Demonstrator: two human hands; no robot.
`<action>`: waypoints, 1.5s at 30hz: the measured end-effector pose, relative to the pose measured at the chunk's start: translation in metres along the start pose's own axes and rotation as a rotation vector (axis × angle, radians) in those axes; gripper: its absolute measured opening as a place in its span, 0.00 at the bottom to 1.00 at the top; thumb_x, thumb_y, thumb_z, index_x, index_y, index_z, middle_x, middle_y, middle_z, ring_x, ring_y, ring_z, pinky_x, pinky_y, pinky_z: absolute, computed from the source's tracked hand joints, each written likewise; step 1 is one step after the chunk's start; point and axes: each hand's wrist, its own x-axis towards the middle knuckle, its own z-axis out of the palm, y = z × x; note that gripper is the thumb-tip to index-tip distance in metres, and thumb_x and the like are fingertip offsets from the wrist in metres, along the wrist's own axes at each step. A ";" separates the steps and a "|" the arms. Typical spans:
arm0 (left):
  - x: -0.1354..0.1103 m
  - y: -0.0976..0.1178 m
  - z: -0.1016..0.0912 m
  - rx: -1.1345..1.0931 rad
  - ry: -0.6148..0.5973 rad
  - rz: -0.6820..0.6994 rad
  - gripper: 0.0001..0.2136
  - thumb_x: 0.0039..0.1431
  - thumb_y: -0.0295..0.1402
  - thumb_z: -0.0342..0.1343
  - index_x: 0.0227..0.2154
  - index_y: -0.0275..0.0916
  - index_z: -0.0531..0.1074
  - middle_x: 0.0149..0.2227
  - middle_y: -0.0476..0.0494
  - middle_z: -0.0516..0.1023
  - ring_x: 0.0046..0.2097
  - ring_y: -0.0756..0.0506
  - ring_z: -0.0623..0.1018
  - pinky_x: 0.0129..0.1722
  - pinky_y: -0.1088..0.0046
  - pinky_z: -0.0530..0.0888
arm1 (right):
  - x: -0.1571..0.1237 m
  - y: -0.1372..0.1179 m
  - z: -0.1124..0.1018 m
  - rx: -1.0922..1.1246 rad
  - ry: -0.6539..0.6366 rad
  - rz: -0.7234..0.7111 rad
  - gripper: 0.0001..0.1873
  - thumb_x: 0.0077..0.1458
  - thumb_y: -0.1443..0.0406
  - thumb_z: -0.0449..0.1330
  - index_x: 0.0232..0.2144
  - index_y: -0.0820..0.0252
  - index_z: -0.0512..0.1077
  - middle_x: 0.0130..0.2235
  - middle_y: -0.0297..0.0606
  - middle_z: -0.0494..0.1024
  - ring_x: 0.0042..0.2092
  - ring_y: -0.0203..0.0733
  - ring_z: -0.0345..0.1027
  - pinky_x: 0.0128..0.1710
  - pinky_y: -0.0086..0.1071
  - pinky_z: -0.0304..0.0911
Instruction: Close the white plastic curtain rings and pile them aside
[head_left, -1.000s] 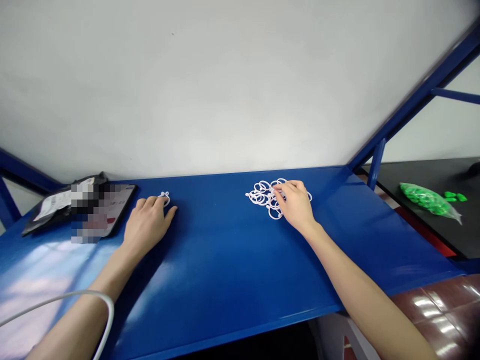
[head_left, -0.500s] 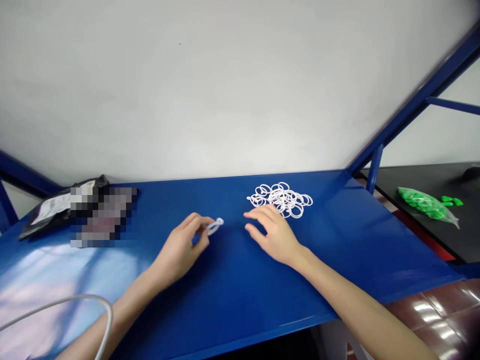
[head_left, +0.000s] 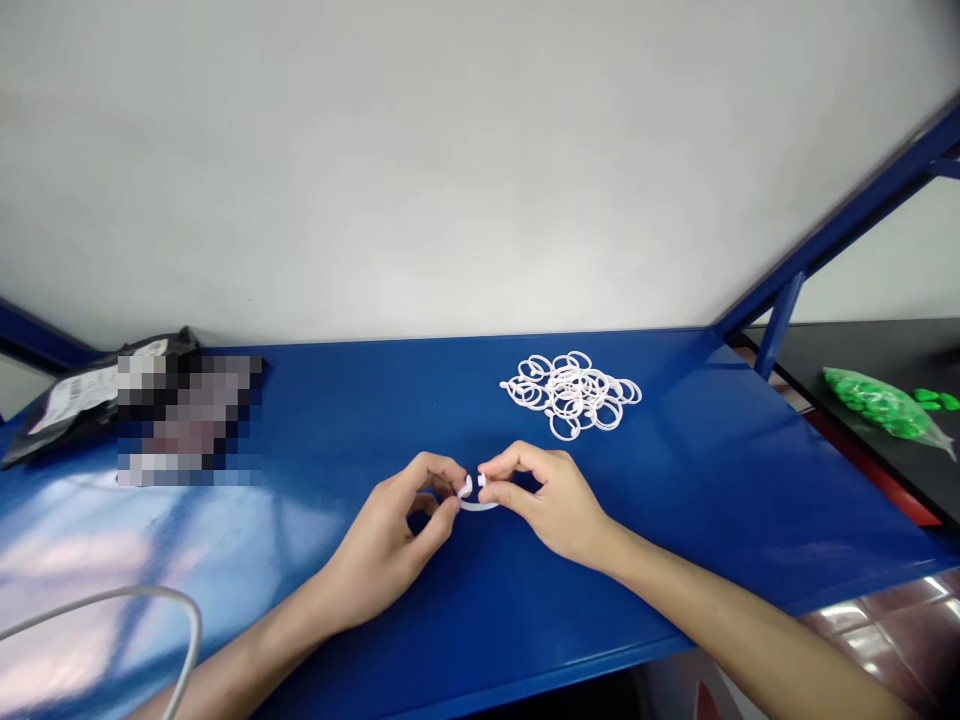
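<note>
A white plastic snap ring (head_left: pixel 478 507) is between my hands, a little above the blue tabletop. Thumb and fingers of my left hand (head_left: pixel 394 535) pinch its left end, where a small knob sticks out. On the other side, my right hand (head_left: pixel 559 505) pinches the ring's right end, also tipped with a small white piece. A narrow gap shows between the two ends, so the ring is unfastened at the top. Behind my right hand lies a heap of similar white rings (head_left: pixel 568 386), loosely piled.
The blue table (head_left: pixel 360 400) meets a pale wall at the back. A black plastic mailer (head_left: pixel 37 425) lies at the left, and a white cable (head_left: pixel 161 592) loops at lower left. On a dark surface at right rests a clear bag of green pieces (head_left: pixel 885 402).
My right hand has come left and taken hold of the ring's free end. My left hand has moved right and nearer to me with the ring. The view has shifted slightly.
</note>
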 end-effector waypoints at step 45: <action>-0.002 0.002 0.003 -0.021 0.181 0.203 0.03 0.63 0.31 0.64 0.32 0.43 0.81 0.30 0.50 0.85 0.30 0.49 0.84 0.31 0.78 0.80 | -0.006 -0.005 0.009 -0.198 0.094 -0.454 0.05 0.66 0.65 0.64 0.38 0.54 0.82 0.35 0.35 0.84 0.35 0.39 0.76 0.38 0.36 0.70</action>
